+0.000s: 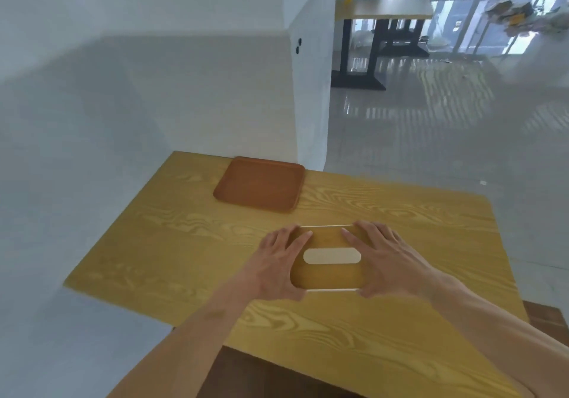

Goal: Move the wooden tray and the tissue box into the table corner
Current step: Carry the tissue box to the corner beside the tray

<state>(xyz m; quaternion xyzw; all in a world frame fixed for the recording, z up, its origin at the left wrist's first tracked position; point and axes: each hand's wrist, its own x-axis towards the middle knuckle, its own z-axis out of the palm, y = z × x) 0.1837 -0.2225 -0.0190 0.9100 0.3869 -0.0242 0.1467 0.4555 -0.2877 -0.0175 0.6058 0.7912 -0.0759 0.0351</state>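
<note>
white wall (123,90) fills the left side, meeting the yellow wood-grain table (172,243) along its left and far edges. wooden tray (260,183), reddish brown, square with rounded corners, lies flat and empty at the far left part of the table, close to the far edge and the wall corner, well apart from the hands. nearer the camera at mid table sits the tissue box (331,257), top in the same yellow wood look as the table, with a white oval slot in the middle of its top and thin white edges showing at front and back. left hand (278,263) is on the left end of the box, fingers spread and laid over the top left corner, thumb wrapped around the near left edge, so it grips that end. right hand (389,259) mirrors it on the right end, fingers spread over the top right corner, thumb at the near right edge, gripping. box is clamped between both hands; cannot tell if it rests on the table or is lifted slightly. both bare forearms reach in from the bottom of the view. frame is a bit blurred. to the right past the table edge is shiny pale floor (431,127), and far back right stand dark-legged tables (388,13) with clutter on them.
</note>
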